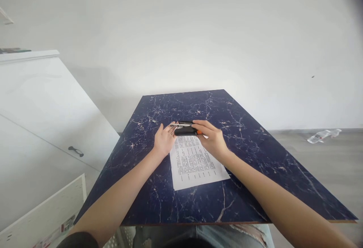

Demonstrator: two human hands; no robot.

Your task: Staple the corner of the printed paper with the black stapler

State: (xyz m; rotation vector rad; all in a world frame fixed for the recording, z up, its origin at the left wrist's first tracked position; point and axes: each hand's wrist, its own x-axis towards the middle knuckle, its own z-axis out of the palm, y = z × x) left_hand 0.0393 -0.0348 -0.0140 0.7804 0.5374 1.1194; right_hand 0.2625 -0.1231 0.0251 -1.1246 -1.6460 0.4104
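Observation:
A black stapler [185,130] with an orange part is held above the far end of a printed sheet of paper [195,165]. Its top is lifted, and a metal strip shows inside. My right hand [212,140] grips the stapler's right end between thumb and fingers. Palm up, my left hand [165,140] lies by the stapler's left end, its thumb apart and its fingertips at or just under that end. Whether the left fingers bear any of its weight I cannot tell. The stapler and right hand hide the sheet's far edge.
The dark blue marbled table [153,199] narrows toward a white wall [181,36]. A white cabinet [51,119] with a dark handle [76,151] stands to the left, an open drawer [56,210] below it. Clear plastic [319,137] lies on the floor at right.

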